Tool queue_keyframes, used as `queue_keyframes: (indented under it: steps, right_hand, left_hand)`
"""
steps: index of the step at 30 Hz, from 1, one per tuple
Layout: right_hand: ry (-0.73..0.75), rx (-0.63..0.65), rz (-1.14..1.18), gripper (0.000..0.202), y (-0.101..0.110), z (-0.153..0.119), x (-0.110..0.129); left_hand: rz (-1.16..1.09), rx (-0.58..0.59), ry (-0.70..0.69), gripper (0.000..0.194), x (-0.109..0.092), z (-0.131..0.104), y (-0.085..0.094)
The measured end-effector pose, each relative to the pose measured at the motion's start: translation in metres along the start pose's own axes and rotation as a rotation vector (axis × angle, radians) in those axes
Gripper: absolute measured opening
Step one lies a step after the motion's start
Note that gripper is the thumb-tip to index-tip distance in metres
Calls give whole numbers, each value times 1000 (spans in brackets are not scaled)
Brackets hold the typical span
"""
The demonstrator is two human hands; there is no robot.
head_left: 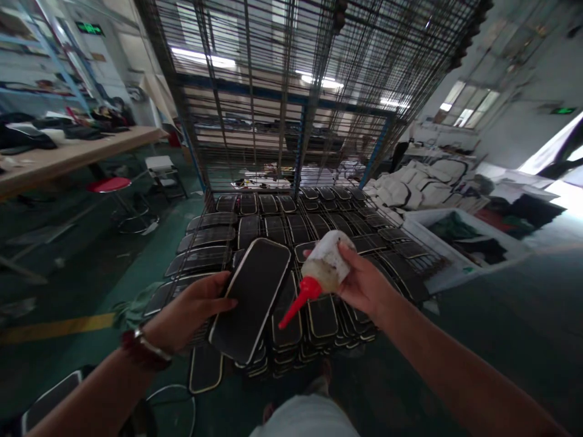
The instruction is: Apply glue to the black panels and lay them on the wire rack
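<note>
My left hand [203, 309] grips a black rounded rectangular panel [255, 297] by its left edge, thumb on the face. A pale line runs round the panel's rim, and it is tilted. In my right hand [362, 279] is a white squeeze bottle [328, 258] with a red pointed nozzle [300, 300]. The bottle tips down to the left, its nozzle tip to the right of the panel and apart from it. Below and behind both hands lie stacks of similar black panels [323, 317], many with pale edges.
A tall wire rack [298, 139] rises behind the stacks. A wooden table [113, 141] and a red stool [109, 184] stand at left. At right are a white bin [437, 276] holding dark cloth and a heap of white pieces [419, 188]. One panel [206, 367] lies low at front left.
</note>
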State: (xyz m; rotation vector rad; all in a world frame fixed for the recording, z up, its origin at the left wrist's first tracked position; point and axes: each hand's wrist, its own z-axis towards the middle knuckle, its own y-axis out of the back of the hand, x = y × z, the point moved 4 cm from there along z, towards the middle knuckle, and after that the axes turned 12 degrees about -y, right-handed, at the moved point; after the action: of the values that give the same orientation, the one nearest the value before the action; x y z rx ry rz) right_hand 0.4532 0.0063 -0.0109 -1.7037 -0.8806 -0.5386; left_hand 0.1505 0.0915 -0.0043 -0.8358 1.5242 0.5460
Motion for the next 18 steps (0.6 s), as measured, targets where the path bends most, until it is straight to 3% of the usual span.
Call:
queue_keyframes:
  steps: [4, 7, 11, 18]
  right_hand:
    - [381, -129, -103, 53, 3, -15, 51]
    - [555, -173, -215, 51, -4, -22, 74]
    - [606, -154, -331, 59, -14, -23, 80]
    - [581, -146, -406, 58, -24, -27, 80]
  left_hand:
    - [37, 94, 34, 42, 3, -12, 12]
    - [84, 157, 45, 44, 6, -16, 17]
    - [93, 208, 56, 45, 10, -19, 20]
    - [2, 123, 61, 42, 13, -22, 29]
